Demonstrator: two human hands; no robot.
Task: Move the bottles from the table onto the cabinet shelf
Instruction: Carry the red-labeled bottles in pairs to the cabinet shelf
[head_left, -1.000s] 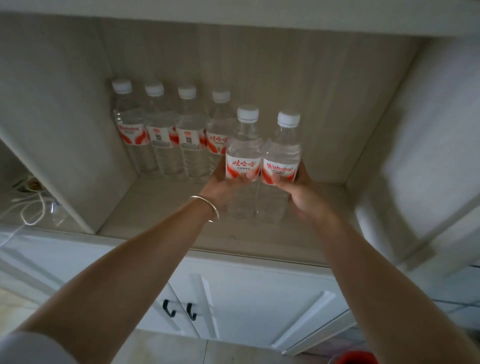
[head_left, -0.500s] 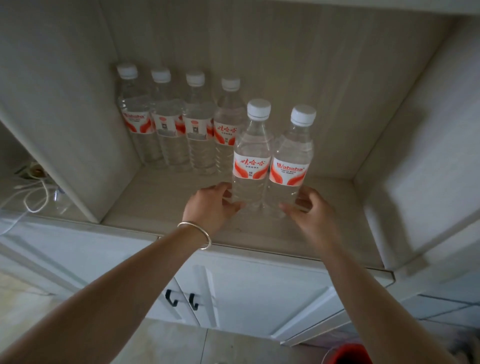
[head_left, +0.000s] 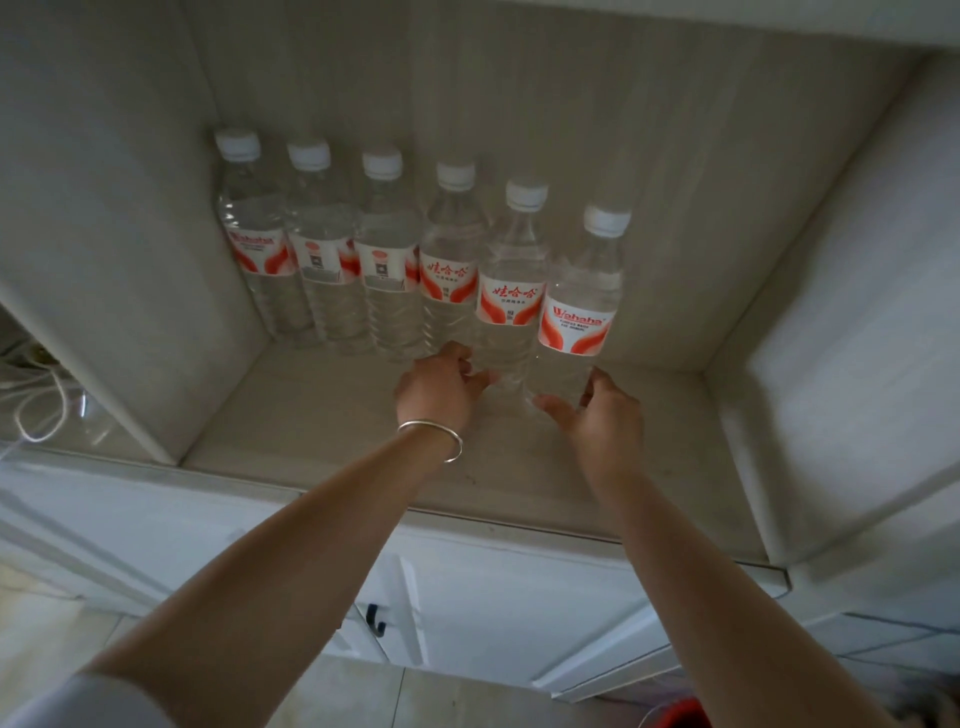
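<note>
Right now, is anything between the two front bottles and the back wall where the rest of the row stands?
Nothing visible blocks them. The fifth bottle and sixth bottle stand upright on the shelf, with bare shelf behind them. The left hand and right hand are at their bases.

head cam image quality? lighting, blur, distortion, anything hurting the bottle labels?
Head view: dim, flat light inside the cabinet shelf, no hard glare on the bottles. Wide-angle lens bows the cabinet's side walls and front edge. Front labels read clearly; the back ones are softer. Slight blur on the left hand and right hand. Frame corners go soft, with the red object at the bottom edge blurred.
</note>
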